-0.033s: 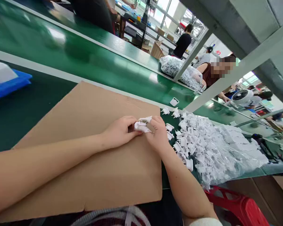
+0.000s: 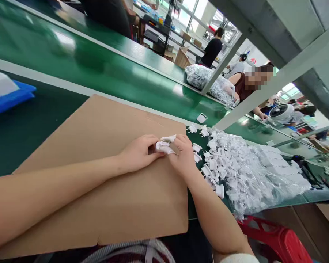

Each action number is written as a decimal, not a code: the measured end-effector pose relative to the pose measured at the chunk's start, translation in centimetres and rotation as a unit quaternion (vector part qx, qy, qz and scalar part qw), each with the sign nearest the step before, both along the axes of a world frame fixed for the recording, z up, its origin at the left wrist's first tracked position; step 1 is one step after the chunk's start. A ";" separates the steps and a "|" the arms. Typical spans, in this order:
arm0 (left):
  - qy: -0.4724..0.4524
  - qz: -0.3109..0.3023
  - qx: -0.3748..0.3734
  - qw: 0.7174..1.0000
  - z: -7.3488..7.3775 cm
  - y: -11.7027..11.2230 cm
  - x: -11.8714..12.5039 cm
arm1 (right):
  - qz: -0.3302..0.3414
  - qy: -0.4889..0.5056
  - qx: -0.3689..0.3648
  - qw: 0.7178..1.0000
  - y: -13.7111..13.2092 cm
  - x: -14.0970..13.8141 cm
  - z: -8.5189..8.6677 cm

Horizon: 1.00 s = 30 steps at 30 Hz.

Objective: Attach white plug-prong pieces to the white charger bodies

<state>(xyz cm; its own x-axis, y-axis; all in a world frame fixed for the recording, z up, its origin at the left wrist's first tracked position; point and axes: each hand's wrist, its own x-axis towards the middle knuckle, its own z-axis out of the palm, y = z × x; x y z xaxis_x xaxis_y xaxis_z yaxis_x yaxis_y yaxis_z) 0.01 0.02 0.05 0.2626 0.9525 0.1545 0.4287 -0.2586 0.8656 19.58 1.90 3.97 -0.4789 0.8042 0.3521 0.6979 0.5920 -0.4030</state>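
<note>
Over the cardboard sheet [image 2: 112, 128], my two hands meet at a small white plug piece [image 2: 163, 147] with a shiny metal bit showing. My left hand [image 2: 142, 150] pinches its left end between thumb and fingers. From the other side my right hand [image 2: 183, 155] grips it, thumb below and fingers above. White wrapping seems to cover some right fingertips, so its border with the piece is hard to make out. Just right of my right hand lie several loose white plugs [image 2: 197, 148] with pins.
A heap of white plugs [image 2: 222, 160] spills from a clear plastic bag [image 2: 257, 179] on the right. One white shell [image 2: 201, 118] sits by the green belt [image 2: 142, 86]. Blue trays [image 2: 12, 98] stand left, a red stool [image 2: 285, 237] lower right. A slanted metal post [image 2: 246, 98] rises near co-workers.
</note>
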 end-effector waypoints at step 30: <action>0.080 0.688 0.012 0.721 9.4 -8.2 -23.0 | -0.219 -0.320 -0.187 0.903 0.5 6.5 5.6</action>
<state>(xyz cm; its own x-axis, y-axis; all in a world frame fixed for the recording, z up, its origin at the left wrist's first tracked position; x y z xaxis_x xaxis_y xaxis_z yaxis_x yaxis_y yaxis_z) -22.99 -8.20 9.42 -0.9122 0.3267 0.2471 0.3876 0.4929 0.7790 26.11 2.43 9.54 -0.0963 0.9709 -0.2192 0.9925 0.1102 0.0521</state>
